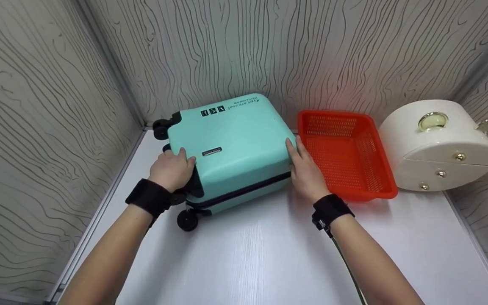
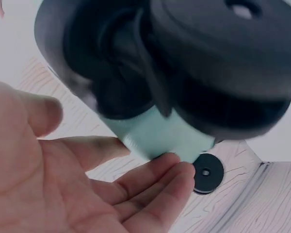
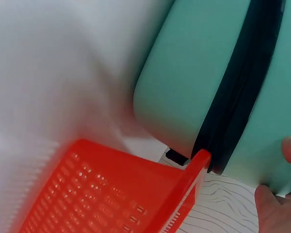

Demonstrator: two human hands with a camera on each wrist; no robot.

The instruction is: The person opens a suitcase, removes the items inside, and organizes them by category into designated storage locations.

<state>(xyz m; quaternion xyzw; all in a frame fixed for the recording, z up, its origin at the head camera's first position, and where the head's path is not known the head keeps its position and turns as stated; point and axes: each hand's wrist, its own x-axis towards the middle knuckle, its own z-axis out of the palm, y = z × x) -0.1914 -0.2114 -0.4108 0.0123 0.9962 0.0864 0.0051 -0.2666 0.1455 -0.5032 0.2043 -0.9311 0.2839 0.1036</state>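
Note:
A mint-green suitcase lies flat on the white tabletop, turned at a slight angle, with black wheels at its left end. My left hand rests on that wheeled end. In the left wrist view, the fingers of my left hand reach out below a large black wheel, fingertips touching the green shell. At the opposite end, my right hand lies against the suitcase's side with fingers extended. The right wrist view shows only some fingertips by the shell, near the black seam.
Close beside the suitcase's right end stands a red perforated plastic basket. Right of it is a cream rounded case with gold knobs and handles. Wood-patterned panels enclose the table at the back and sides.

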